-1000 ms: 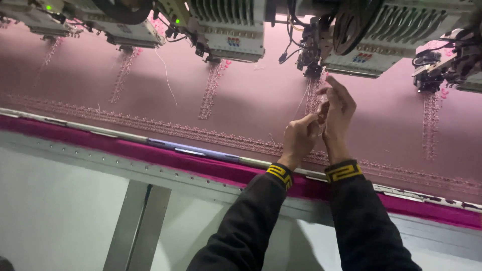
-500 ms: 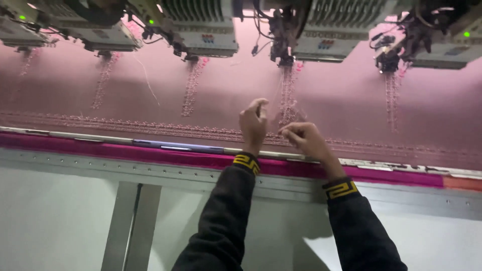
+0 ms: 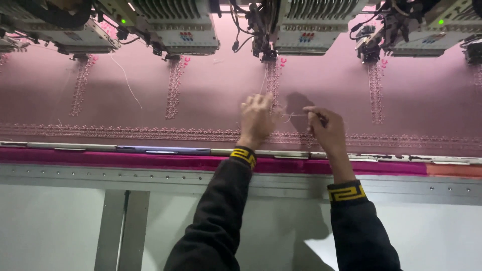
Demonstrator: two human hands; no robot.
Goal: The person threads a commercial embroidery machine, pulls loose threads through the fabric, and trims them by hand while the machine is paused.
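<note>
A row of embroidery heads (image 3: 173, 30) hangs along the top, four in view and a fifth cut off at the right edge, each above a vertical stitched strip (image 3: 174, 88) on the stretched pink cloth (image 3: 211, 100). Five such strips show, and one long stitched band (image 3: 125, 133) runs across beneath them. A loose white thread (image 3: 126, 80) trails over the cloth on the left. Nearer me, a metal rail (image 3: 90, 147) and a magenta edge (image 3: 100, 159) cross the whole width, and both forearms in black sleeves with yellow-patterned cuffs (image 3: 244, 155) reach over them.

The left hand (image 3: 257, 120) lies palm down on the cloth, fingers loosely spread, touching the foot of the middle strip (image 3: 272, 80) under the centre head (image 3: 316, 25); it covers that part of the stitching. I see nothing gripped in it. The right hand (image 3: 324, 128) is just beside it, fingers curled and pinched on a thin thread (image 3: 296, 115) that stretches across to the left hand. The thread is very fine, so I cannot tell where it ends. The right hand throws a shadow on the cloth above it.
</note>
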